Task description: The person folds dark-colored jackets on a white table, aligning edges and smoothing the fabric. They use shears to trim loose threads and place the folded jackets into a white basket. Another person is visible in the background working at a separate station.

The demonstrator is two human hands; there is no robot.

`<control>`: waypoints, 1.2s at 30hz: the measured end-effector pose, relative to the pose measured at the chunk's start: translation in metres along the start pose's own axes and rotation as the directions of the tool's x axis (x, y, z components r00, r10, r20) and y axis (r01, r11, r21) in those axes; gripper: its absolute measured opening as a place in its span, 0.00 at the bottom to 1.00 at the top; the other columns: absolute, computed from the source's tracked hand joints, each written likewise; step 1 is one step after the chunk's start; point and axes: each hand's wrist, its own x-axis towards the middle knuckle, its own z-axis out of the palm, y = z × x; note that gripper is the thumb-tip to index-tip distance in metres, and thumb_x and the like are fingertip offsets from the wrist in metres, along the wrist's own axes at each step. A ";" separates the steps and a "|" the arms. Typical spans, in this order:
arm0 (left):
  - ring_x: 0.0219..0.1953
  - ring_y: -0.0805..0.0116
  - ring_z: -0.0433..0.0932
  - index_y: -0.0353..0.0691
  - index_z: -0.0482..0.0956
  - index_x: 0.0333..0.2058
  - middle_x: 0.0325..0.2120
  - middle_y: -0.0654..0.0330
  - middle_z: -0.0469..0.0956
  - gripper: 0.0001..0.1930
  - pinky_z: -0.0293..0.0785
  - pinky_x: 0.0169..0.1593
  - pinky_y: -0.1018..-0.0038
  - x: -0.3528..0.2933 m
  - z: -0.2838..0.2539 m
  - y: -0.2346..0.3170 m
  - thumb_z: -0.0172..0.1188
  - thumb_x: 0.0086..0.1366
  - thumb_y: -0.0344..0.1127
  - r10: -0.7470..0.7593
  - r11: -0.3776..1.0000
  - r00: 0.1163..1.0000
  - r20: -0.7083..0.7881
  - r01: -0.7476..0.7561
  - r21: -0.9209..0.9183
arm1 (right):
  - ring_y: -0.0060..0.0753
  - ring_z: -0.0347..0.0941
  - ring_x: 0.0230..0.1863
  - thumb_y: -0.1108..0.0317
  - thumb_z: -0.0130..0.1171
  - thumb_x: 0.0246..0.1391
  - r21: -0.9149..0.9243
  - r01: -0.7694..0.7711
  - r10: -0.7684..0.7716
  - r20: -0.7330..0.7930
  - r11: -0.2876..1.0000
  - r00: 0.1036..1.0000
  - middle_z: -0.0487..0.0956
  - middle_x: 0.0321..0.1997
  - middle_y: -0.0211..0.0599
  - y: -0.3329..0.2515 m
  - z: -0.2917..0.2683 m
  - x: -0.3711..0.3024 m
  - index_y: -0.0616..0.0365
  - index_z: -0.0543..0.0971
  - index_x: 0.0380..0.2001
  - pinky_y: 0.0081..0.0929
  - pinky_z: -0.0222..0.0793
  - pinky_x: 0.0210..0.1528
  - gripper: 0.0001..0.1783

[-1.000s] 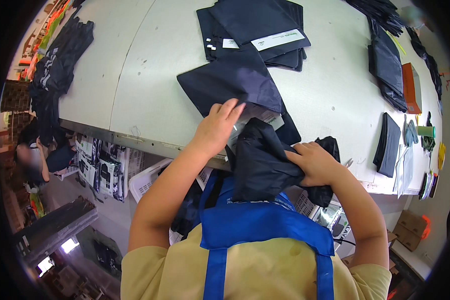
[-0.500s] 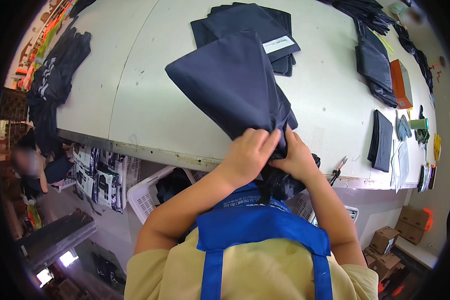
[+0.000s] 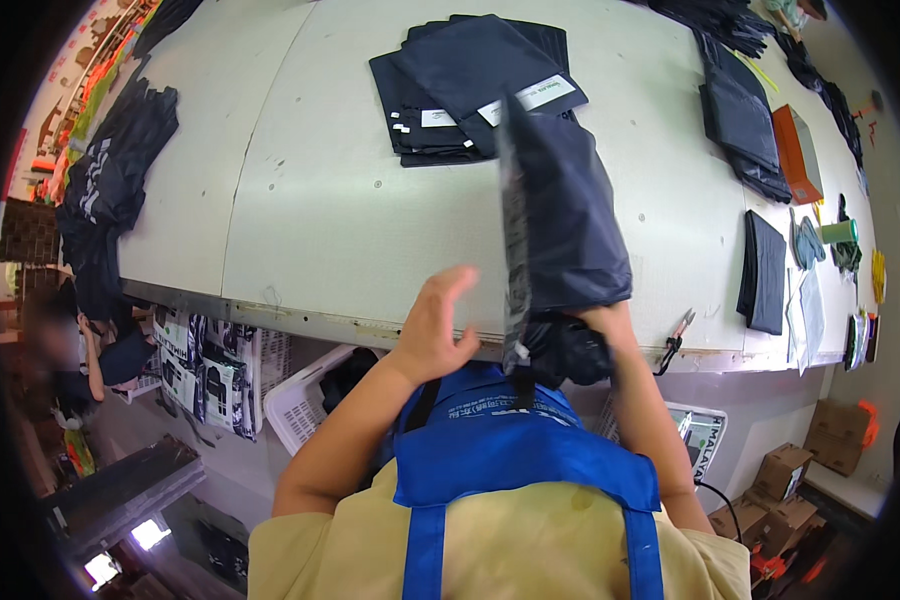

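Bag stack point(image 3: 490, 75) far ctr on tbl point(image 3: 330, 190); held bag point(image 3: 575, 220) nearer, at R hand point(image 3: 605, 317). Snips point(image 3: 679, 338) R of it, nr edge; folded cloth point(image 3: 762, 272) farther R, box point(image 3: 797, 155) behind. Garment pile point(image 3: 115, 180) far L; basket point(image 3: 295, 412) below tbl edge, L.

The right hand point(image 3: 608, 318) grips a black bag point(image 3: 575, 225) by its lower end. The left hand point(image 3: 432, 325), empty, hovers at the white table's point(image 3: 320, 230) edge.

White labels point(image 3: 542, 93), small print, on stacked black pouches point(image 3: 470, 62). Blue apron point(image 3: 525, 455): rows of small pale characters. Black-and-white packages point(image 3: 215, 375), left, below surface point(image 3: 320, 225): bold lettering. White-edged package point(image 3: 708, 440), lower right: large dark capitals. Black fabric heap point(image 3: 110, 185), far left: white marks, illegible.
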 end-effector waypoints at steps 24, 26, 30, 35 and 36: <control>0.48 0.73 0.68 0.42 0.53 0.64 0.53 0.63 0.67 0.32 0.65 0.54 0.74 -0.030 0.049 -0.031 0.51 0.63 0.37 -0.297 -0.405 0.481 0.825 0.719 -0.565 | 0.50 0.67 0.56 0.67 0.52 0.51 -0.776 0.506 -0.755 0.059 0.376 0.653 0.74 0.54 0.47 0.044 0.026 0.048 0.58 0.76 0.49 0.40 0.60 0.59 0.20; 0.59 0.65 0.63 0.35 0.52 0.62 0.57 0.58 0.64 0.36 0.60 0.61 0.68 -0.017 0.059 -0.018 0.59 0.63 0.46 -0.412 -0.271 0.544 0.731 0.693 -0.668 | 0.52 0.65 0.59 0.66 0.53 0.48 -0.786 0.556 -0.772 0.168 0.270 0.613 0.72 0.56 0.49 0.030 0.029 0.040 0.59 0.76 0.50 0.41 0.58 0.62 0.23; 0.60 0.61 0.62 0.30 0.49 0.60 0.56 0.49 0.63 0.47 0.59 0.61 0.70 -0.011 0.071 -0.013 0.72 0.51 0.37 -0.575 0.166 0.590 0.567 0.762 -0.625 | 0.50 0.65 0.60 0.67 0.51 0.47 -0.758 0.626 -0.701 0.345 0.184 0.624 0.71 0.58 0.49 0.036 0.023 0.052 0.59 0.73 0.54 0.40 0.59 0.61 0.27; 0.59 0.60 0.63 0.29 0.51 0.60 0.56 0.51 0.64 0.43 0.59 0.62 0.68 -0.008 0.073 -0.006 0.70 0.53 0.35 -0.647 0.157 0.477 0.595 0.847 -0.509 | 0.44 0.61 0.64 0.63 0.47 0.53 -0.802 0.538 -0.492 0.369 0.260 0.789 0.69 0.61 0.44 0.024 0.006 0.082 0.56 0.71 0.56 0.37 0.54 0.66 0.26; 0.59 0.60 0.63 0.29 0.51 0.59 0.56 0.51 0.64 0.43 0.60 0.61 0.68 -0.005 0.072 -0.005 0.70 0.53 0.36 -0.658 0.159 0.451 0.604 0.866 -0.473 | 0.43 0.60 0.65 0.61 0.46 0.55 -0.820 0.520 -0.520 0.344 0.239 0.782 0.67 0.63 0.45 0.024 0.006 0.082 0.54 0.70 0.57 0.36 0.53 0.66 0.26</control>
